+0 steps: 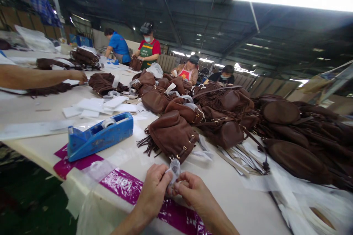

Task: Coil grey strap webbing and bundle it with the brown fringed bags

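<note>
Close to the table's front edge, my left hand (154, 187) and my right hand (191, 190) meet with their fingers closed on a small piece of translucent plastic wrap (174, 169). It sits at the drawstring end of a brown fringed bag (172, 136), which lies on its side just beyond my fingers. Gold-coloured eyelets show along the bag's opening, and its fringe spreads to the left. What may be inside the plastic wrap is too small to make out. Under my wrists runs a purple printed plastic strip (124, 187).
A blue tape dispenser (100, 136) stands to the left, with white foam sheets (93, 106) behind it. Piles of brown bags (226, 106) fill the middle and right. A co-worker's arm (41, 77) reaches in from the left; several people work across the table (35, 108).
</note>
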Action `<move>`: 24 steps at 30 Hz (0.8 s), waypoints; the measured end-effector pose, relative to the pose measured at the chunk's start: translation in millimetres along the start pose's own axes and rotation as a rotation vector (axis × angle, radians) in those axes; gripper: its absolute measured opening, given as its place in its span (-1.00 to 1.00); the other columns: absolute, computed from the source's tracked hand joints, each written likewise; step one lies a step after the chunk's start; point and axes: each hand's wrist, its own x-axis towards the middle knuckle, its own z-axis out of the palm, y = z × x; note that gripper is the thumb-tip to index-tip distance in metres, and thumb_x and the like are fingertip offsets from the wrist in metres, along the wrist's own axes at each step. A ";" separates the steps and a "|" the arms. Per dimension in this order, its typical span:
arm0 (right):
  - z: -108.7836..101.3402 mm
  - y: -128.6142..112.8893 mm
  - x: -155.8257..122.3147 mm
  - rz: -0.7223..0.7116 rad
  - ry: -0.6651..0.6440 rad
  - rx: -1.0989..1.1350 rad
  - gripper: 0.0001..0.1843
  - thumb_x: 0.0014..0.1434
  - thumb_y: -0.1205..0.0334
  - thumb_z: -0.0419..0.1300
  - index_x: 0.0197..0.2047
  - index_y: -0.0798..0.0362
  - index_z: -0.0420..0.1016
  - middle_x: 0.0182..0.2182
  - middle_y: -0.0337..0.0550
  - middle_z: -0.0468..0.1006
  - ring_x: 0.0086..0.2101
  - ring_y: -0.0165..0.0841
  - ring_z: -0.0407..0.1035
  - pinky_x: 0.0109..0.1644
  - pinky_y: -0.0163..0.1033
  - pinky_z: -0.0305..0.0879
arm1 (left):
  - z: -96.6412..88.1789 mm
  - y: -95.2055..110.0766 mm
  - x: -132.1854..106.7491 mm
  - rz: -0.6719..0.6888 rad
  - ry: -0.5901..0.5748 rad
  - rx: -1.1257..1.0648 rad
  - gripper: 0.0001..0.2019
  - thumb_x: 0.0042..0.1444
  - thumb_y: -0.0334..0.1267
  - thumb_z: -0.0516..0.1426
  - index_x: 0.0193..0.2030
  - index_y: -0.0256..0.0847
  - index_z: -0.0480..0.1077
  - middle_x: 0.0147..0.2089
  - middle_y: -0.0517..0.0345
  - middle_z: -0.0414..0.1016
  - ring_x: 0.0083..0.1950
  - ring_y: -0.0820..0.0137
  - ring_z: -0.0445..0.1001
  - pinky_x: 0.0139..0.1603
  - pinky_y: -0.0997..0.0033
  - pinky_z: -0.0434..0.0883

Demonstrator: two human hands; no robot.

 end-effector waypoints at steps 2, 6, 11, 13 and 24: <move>2.8 6.4 4.4 -0.021 0.058 0.019 -0.71 -0.19 0.12 0.25 -0.39 0.05 0.32 -0.65 -0.30 0.47 -0.65 -0.46 0.20 -0.55 -0.37 0.00 | 0.0 4.2 -1.7 0.006 -0.004 0.038 -0.69 0.20 -0.11 -0.10 -0.54 -0.15 0.15 -0.39 0.14 0.30 -0.21 0.24 0.31 -0.14 0.26 0.21; 7.3 16.9 9.2 -0.155 0.098 0.012 -0.76 -0.10 0.18 0.26 -0.37 0.04 0.30 -0.66 -0.39 0.39 -0.62 -0.46 0.21 -0.52 -0.37 0.01 | 0.3 10.8 -7.7 0.042 -0.003 0.150 -0.67 0.23 -0.15 -0.12 -0.55 -0.16 0.17 -0.38 0.11 0.34 -0.19 0.23 0.33 -0.01 0.16 0.19; 8.2 19.2 5.3 -0.224 0.148 0.046 -0.76 -0.09 0.15 0.30 -0.41 0.04 0.34 -0.52 -0.31 0.48 -0.48 -0.39 0.32 -0.41 -0.34 0.16 | 1.2 12.3 -12.5 0.100 0.002 0.251 -0.69 0.26 -0.21 -0.12 -0.50 -0.15 0.22 -0.34 0.14 0.42 -0.17 0.24 0.36 0.20 0.01 0.08; 6.5 16.1 1.8 -0.225 0.219 -0.036 -0.77 -0.10 0.13 0.32 -0.46 0.06 0.38 -0.50 -0.28 0.49 -0.44 -0.36 0.33 -0.36 -0.32 0.20 | 2.7 13.1 -13.6 0.112 -0.001 0.282 -0.73 0.26 -0.24 -0.10 -0.44 -0.15 0.27 -0.32 0.16 0.44 -0.16 0.26 0.38 0.26 -0.04 0.01; 6.7 19.0 -24.1 0.256 0.005 0.732 -0.49 -0.44 0.16 0.53 -0.40 0.10 0.44 -0.71 -0.55 0.18 -0.73 -0.67 -0.14 -0.69 -0.50 -0.35 | 18.6 8.6 -21.2 0.088 -0.018 0.321 -0.84 0.22 -0.34 -0.02 -0.32 -0.14 0.37 -0.13 0.07 0.48 0.07 0.20 0.36 0.32 -0.19 -0.15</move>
